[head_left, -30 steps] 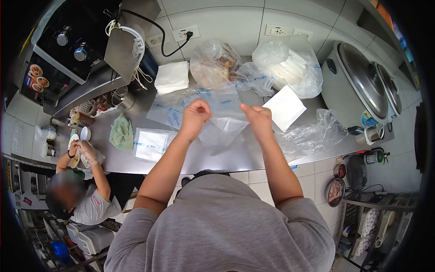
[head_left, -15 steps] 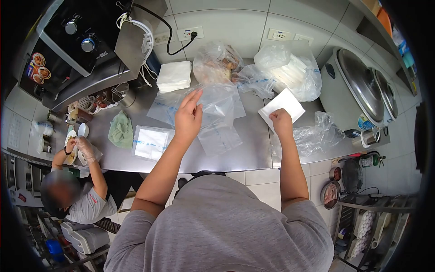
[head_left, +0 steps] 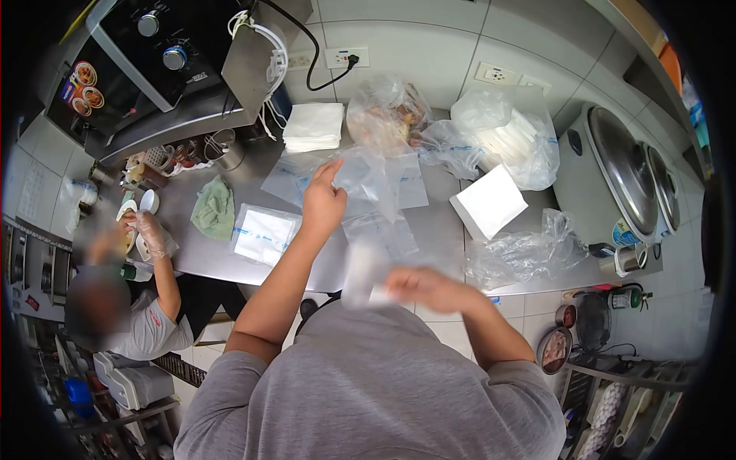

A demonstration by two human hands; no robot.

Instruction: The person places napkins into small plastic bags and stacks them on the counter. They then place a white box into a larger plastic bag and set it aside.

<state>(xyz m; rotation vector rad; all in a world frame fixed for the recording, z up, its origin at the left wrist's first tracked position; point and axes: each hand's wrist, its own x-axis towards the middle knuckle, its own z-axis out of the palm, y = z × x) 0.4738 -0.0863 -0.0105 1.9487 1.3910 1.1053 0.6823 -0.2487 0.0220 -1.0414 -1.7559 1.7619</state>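
My left hand is raised over the steel counter, pinching the edge of a clear plastic bag that hangs open toward the right. My right hand is pulled back near my chest, blurred by motion, and holds a white paper napkin. A stack of white napkins lies on the counter to the right. Another clear zip bag lies flat on the counter below the held one.
A filled zip bag with a napkin and a green cloth lie at left. A napkin pile, plastic bags with food and rice cookers line the back and right. A co-worker's gloved hands work at the far left.
My right hand left the napkin stack and swung back toward my chest with one napkin. My left hand kept the clear bag, now lifted slightly higher.
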